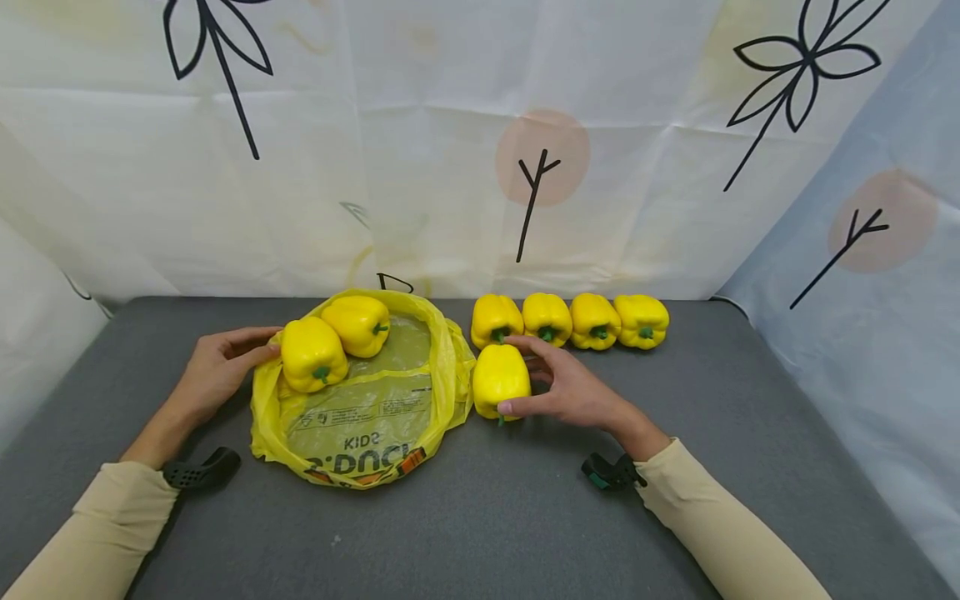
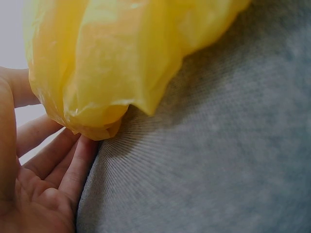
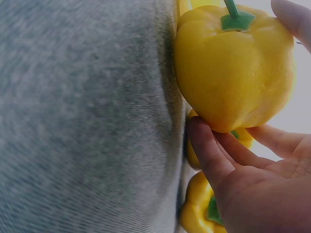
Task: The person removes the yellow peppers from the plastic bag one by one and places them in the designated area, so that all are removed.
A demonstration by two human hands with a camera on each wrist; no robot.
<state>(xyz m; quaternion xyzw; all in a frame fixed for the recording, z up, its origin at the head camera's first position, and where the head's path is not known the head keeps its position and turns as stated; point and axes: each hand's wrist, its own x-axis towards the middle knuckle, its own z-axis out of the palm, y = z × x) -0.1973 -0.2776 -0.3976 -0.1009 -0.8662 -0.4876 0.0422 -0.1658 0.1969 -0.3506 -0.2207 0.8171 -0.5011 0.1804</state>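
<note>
A yellow bell pepper [image 1: 500,382] sits in the grip of my right hand [image 1: 564,387], thumb near the stem end and fingers at its far side. In the right wrist view this pepper [image 3: 235,68] shows its green stem, with fingertips against its lower side. My left hand [image 1: 217,367] holds the left rim of a yellow plastic bag [image 1: 450,367], and the left wrist view shows the bag [image 2: 112,63] between thumb and fingers. The bag lies with its mouth spread wide; inside are two more bell peppers, one at the left [image 1: 313,354] and another behind it [image 1: 356,325].
Several yellow bell peppers [image 1: 595,322] stand in a row at the back of the grey table [image 1: 480,533], just behind the right hand. A printed white cloth [image 1: 420,167] hangs behind the table's back edge, and a bluish cloth [image 1: 862,333] at the right.
</note>
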